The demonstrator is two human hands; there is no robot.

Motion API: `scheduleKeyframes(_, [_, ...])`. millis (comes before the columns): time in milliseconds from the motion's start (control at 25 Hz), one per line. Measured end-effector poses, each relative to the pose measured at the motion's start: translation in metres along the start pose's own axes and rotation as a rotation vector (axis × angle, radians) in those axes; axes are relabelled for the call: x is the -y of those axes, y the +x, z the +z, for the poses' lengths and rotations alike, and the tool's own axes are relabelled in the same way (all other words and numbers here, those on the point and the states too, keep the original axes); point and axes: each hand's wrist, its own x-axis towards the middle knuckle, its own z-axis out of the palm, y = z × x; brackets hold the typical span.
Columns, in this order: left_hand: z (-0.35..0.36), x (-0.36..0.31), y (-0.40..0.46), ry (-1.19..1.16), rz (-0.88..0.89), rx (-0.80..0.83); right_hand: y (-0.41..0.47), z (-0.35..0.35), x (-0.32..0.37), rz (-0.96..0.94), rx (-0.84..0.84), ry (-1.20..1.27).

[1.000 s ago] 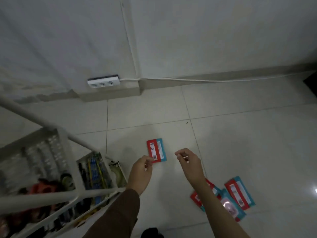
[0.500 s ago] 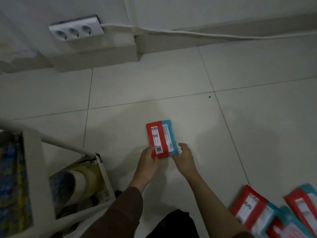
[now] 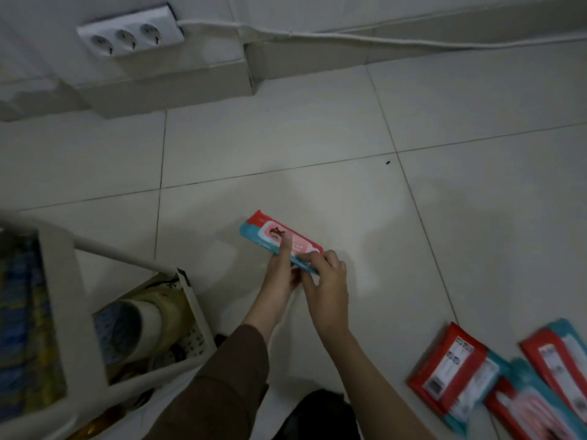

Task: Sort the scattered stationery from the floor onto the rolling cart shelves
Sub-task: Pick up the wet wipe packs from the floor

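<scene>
A red and teal packet (image 3: 270, 231) is tilted up on its edge just above the white tiled floor, near the middle of the view. My left hand (image 3: 281, 274) grips its near end, one finger lying across its pink face. My right hand (image 3: 327, 281) holds the same end from the right. Three similar red and teal packets (image 3: 457, 366) lie overlapping on the floor at the lower right. The white rolling cart (image 3: 63, 315) stands at the lower left, its shelves holding blurred coloured items.
A white three-socket power strip (image 3: 130, 34) sits on the wall at the top left, with its cable (image 3: 381, 39) running right along the skirting. A dark shape (image 3: 317, 411) lies at the bottom edge between my arms.
Both hands reached the packet, which lay flat with its barcode side up. Now they hold it, lifted and turned so its pink front shows. The camera has moved lower and closer.
</scene>
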Motion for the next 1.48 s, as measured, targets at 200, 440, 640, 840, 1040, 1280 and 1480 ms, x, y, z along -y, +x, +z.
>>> scheduleKeyframes(200, [0.031,-0.073,-0.077,-0.114,0.135,0.009,-0.032,-0.076,0.087,-0.044,-0.090,0.179])
scheduleKeyframes(440, [0.077,-0.202,-0.205,-0.186,0.285,0.078,-0.041,-0.208,0.235,0.178,-0.063,0.710])
scheduleKeyframes(640, [0.110,-0.320,-0.331,-0.151,0.466,0.137,-0.057,-0.304,0.381,0.042,-0.072,0.770])
scheduleKeyframes(840, [0.097,-0.424,-0.459,-0.231,0.725,-0.099,-0.084,-0.378,0.508,-0.062,0.015,0.764])
scheduleKeyframes(1040, [0.052,-0.493,-0.573,-0.029,0.975,-0.274,-0.115,-0.401,0.612,-0.174,0.133,0.709])
scheduleKeyframes(1280, [-0.053,-0.533,-0.664,0.149,0.992,-0.439,-0.162,-0.350,0.710,-0.269,0.339,0.706])
scheduleKeyframes(1480, [-0.175,-0.489,-0.693,0.199,0.717,-0.638,-0.224,-0.252,0.733,-0.279,0.470,0.497])
